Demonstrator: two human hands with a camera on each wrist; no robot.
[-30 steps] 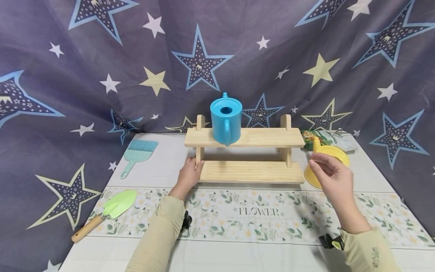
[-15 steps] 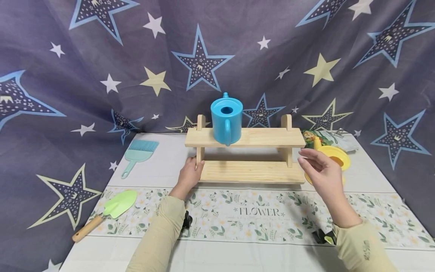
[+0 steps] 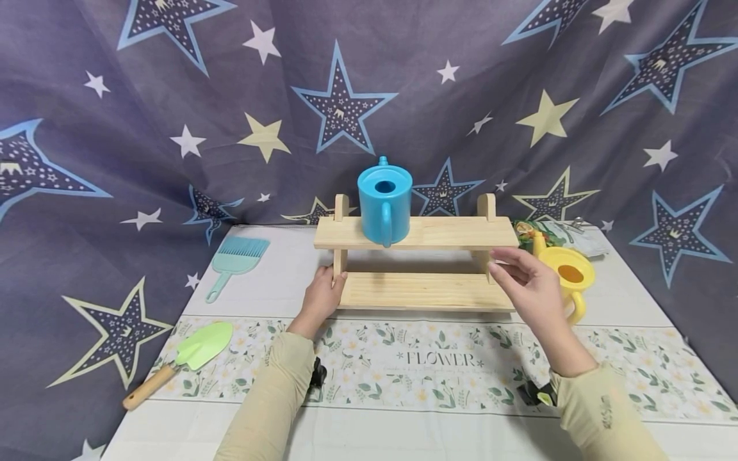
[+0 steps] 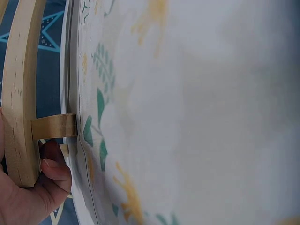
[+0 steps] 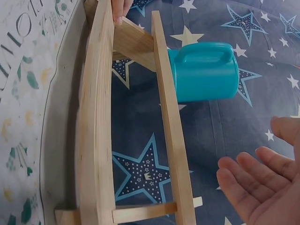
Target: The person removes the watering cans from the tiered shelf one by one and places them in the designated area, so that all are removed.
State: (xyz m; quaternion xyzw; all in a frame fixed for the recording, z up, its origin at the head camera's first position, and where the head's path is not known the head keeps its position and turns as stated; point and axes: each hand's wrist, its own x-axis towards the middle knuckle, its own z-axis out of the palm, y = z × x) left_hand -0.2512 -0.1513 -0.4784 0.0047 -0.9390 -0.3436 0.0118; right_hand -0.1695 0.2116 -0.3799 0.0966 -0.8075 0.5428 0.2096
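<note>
A two-tier wooden shelf (image 3: pixel 426 291) stands at the middle of the table. My left hand (image 3: pixel 321 296) grips the left end of its lower board; in the left wrist view the thumb (image 4: pixel 55 169) and fingers wrap that board's end. On the upper board sits a blue watering can (image 3: pixel 385 214), its handle facing me and its spout toward the back. My right hand (image 3: pixel 533 288) is held at the shelf's right end, fingers loosely bent with nothing between them. The right wrist view has its palm (image 5: pixel 281 201) beside the shelf. Behind that hand is a yellow watering can (image 3: pixel 576 259), partly hidden.
On the left lie a light blue brush with dustpan (image 3: pixel 236 259) and a green trowel (image 3: pixel 202 346) with a wooden handle. A printed plastic packet (image 3: pixel 571 237) lies at the back right. A star-patterned curtain (image 3: pixel 230 96) hangs behind the table.
My right hand has moved left, from in front of the yellow watering can to the shelf's right end, uncovering more of the can. The left hand keeps its grip in place.
</note>
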